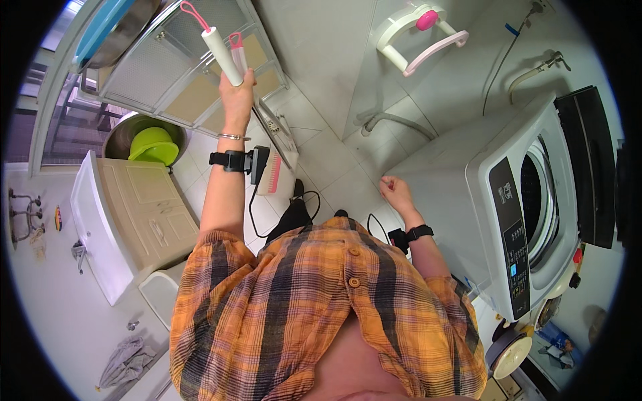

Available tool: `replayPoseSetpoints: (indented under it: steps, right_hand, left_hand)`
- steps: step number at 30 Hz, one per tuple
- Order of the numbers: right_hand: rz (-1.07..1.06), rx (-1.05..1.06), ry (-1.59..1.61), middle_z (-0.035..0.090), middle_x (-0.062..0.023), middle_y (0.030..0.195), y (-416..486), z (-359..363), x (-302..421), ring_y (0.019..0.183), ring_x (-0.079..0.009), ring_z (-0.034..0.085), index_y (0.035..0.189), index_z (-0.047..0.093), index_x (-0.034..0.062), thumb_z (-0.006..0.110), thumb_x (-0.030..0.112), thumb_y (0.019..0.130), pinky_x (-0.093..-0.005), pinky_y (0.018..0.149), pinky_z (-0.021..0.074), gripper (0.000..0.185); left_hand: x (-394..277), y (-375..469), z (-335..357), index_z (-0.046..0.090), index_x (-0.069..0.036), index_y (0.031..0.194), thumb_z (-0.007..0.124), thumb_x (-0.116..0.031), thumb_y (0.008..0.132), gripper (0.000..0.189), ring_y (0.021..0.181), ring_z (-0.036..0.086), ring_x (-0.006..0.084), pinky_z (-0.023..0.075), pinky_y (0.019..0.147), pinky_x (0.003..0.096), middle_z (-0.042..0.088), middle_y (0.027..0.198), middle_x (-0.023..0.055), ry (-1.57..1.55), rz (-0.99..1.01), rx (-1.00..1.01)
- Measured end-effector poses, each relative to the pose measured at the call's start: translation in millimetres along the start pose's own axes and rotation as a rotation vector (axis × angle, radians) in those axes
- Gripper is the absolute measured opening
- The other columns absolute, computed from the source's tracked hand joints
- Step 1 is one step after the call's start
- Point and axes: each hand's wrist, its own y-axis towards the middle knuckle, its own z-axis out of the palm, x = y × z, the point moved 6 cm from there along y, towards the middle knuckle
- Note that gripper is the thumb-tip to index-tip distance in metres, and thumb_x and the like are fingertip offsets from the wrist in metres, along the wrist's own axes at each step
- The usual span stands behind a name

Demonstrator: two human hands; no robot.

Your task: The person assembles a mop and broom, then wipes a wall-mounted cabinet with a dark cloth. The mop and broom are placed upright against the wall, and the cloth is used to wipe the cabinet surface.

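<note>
My left hand (237,95) grips a white handle (220,55) with a pink hanging loop, held out in front of me. Close beside it rises a second pale handle (238,56) with a pink end, apparently in the same grasp. From below the hand, a long pole runs down to a white dustpan (280,175) with a row of pink teeth, on the tiled floor near my foot. My right hand (396,193) hangs beside the grey washing machine (431,185), its fingers curled and nothing visible in them. The washing machine's lid (584,165) is raised.
A glass-fronted cabinet (185,65) stands ahead on the left. Left of me are a white sink (108,225) and a metal basin (115,143) holding a green one (150,145). A grey drain hose (401,119) crosses the floor. Black cables (251,210) hang from my wrist straps.
</note>
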Motion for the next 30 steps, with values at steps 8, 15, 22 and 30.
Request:
replayPoseSetpoints:
  steps: [8, 15, 22, 30]
  right_hand:
    - [0.139, -0.035, 0.196, 0.064, -0.0067, 0.066, 9, 31, 17, 0.058, -0.012, 0.061, 0.107, 0.062, -0.0083, 0.065, 0.021, 0.087, -0.0269, 0.056, 0.0476, 0.035]
    - [0.173, -0.064, 0.208, 0.066, -0.0087, 0.07, 18, 62, 52, 0.06, -0.0135, 0.064, 0.106, 0.061, -0.0072, 0.063, 0.018, 0.089, -0.0265, 0.058, 0.0498, 0.031]
    - [0.258, -0.094, 0.22, 0.066, -0.0098, 0.073, 12, 71, 71, 0.063, -0.0144, 0.064, 0.108, 0.06, -0.0085, 0.062, 0.016, 0.091, -0.0267, 0.059, 0.0514, 0.029]
    - [0.368, -0.189, 0.174, 0.069, -0.0142, 0.073, -13, 62, 60, 0.064, -0.0172, 0.068, 0.105, 0.063, -0.0062, 0.061, 0.02, 0.088, -0.0292, 0.062, 0.0523, 0.031]
  left_hand:
    - [47, 54, 18, 0.034, 0.0, 0.133, 0.064, -0.01, 0.08, 0.062, 0.095, 0.06, 0.0273, 0.047, 0.086, 0.0387, 0.058, 0.105, 0.0153, 0.272, 0.071, -0.163]
    - [89, 89, 51, 0.033, 0.0, 0.134, 0.068, -0.002, 0.065, 0.077, 0.108, 0.055, 0.0301, 0.0437, 0.093, 0.0398, 0.051, 0.119, 0.0159, 0.031, 0.023, -0.157]
    - [124, 117, 110, 0.049, 0.0, 0.116, 0.075, -0.012, 0.065, 0.058, 0.092, 0.064, 0.0278, 0.05, 0.081, 0.0381, 0.063, 0.099, 0.0138, 0.161, -0.092, 0.041]
    - [144, 137, 149, 0.056, -0.001, 0.091, 0.084, -0.021, 0.066, 0.042, 0.07, 0.06, 0.0155, 0.05, 0.066, 0.0322, 0.063, 0.078, 0.0048, 0.097, -0.086, 0.336]
